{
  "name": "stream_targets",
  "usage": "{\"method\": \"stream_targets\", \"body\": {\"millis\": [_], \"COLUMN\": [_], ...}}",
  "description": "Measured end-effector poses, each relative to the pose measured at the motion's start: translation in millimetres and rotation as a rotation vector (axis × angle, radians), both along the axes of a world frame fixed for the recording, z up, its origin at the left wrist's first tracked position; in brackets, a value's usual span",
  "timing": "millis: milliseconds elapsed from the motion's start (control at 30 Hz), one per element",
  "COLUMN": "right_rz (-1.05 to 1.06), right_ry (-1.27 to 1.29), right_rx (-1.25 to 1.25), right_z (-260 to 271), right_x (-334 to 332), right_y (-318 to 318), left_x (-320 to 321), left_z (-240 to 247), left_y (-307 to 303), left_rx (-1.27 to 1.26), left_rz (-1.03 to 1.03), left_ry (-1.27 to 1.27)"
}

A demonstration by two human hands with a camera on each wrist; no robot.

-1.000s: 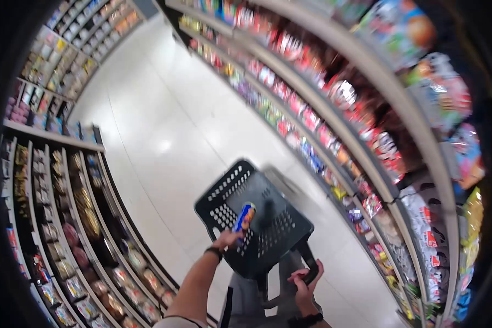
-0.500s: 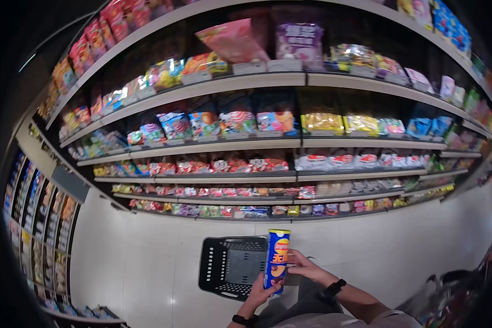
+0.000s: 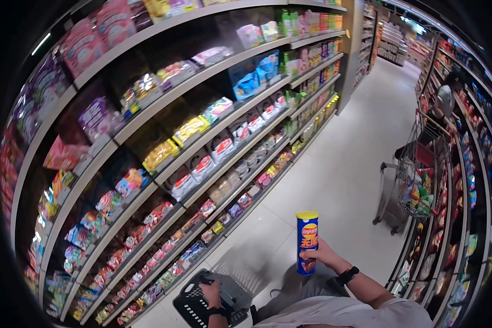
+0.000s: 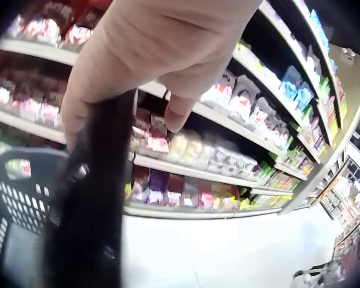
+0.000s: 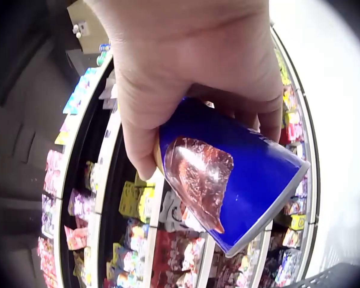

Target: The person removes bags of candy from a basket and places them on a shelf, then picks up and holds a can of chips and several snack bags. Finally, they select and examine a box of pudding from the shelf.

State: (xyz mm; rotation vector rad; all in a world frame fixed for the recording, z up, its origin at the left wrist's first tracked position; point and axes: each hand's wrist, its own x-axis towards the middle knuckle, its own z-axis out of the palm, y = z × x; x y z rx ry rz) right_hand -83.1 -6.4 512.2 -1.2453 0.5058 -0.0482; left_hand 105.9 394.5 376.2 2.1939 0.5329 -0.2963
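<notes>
My right hand [image 3: 331, 259] grips a blue chip canister [image 3: 307, 246] with a yellow lid, held upright in front of my body. In the right wrist view, the thumb and fingers wrap round the canister [image 5: 255, 180], its lower end pointing away from the palm. Lower left in the head view, my left hand [image 3: 212, 294] holds the handle of a dark grey shopping basket [image 3: 188, 307]. The left wrist view shows the fingers curled over the black handle [image 4: 87, 210], with the basket's perforated wall [image 4: 33, 162] beside it.
Snack shelves [image 3: 164, 169] with bagged sweets run along the left. On the right, a person [image 3: 446, 101] stands by a shopping cart [image 3: 415, 175] holding goods, close to another shelf row. Pale floor [image 3: 344, 158] stretches down the aisle between them.
The canister has passed from the left hand to the right. The left hand now holds the basket handle, which the right hand held at first. The head view has swung right along the aisle.
</notes>
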Motion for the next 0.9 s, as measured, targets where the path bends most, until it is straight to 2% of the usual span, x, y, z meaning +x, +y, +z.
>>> {"method": "stream_targets", "body": {"millis": [67,133,200,233,267,300,333,367,400,433,500,567,633,700,767,900], "right_rz": [-0.150,-0.203,-0.268,-0.292,-0.309,-0.307,-0.302,-0.315,-0.337,-0.361,-0.419,-0.483,-0.558,-0.586,-0.619,-0.649], "right_ry": [0.029,0.021,0.045,0.052,0.060,0.049,0.035,0.035,0.027,0.018,0.033,0.005,-0.006,0.018,0.023,0.065], "right_rx": [0.012,0.020,0.002,0.007,0.025,-0.009,-0.046,-0.036,-0.063,-0.094,-0.125,-0.093,-0.080,-0.051,-0.028,0.002], "right_z": [-1,-13,-7,-11,-9,-5,-3,-3,-2,-2,-1,-6,-12,-12,-23,-29], "right_x": [-20,-35,-44,-49,-55,-59,-65,-74,-82,-90,-110,-128,-143,-153,-158,-145], "right_y": [-31,-61,-100,-121,-140,-163,-187,-210,-232,-253,-297,-337,-368,-397,-424,-489], "left_x": [1,6,6,5,-7,-3,10,-13,-10,-19,-24,-17,-20,-5,-13,-14], "left_z": [-20,-81,-81,-84,-121,-143,-159,-104,-116,-134,-151,-158,-163,-146,-143,-168], "left_y": [-22,-25,-64,-84,-58,-72,-117,-167,-183,-180,-217,-291,-319,-308,-322,-435], "left_rx": [0.233,0.279,0.092,0.026,0.046,0.056,0.062,-0.113,-0.287,-0.280,-0.288,-0.270,-0.250,-0.237,-0.227,-0.216], "left_rz": [0.064,0.061,0.123,0.185,0.168,0.086,0.006,0.036,0.040,0.025,-0.314,-0.659,-0.694,-0.709,-0.705,-0.694], "left_ry": [-0.040,-0.171,-0.074,0.061,0.065,0.030,-0.006,0.162,0.317,0.315,0.642,0.961,0.945,0.940,0.938,0.904]}}
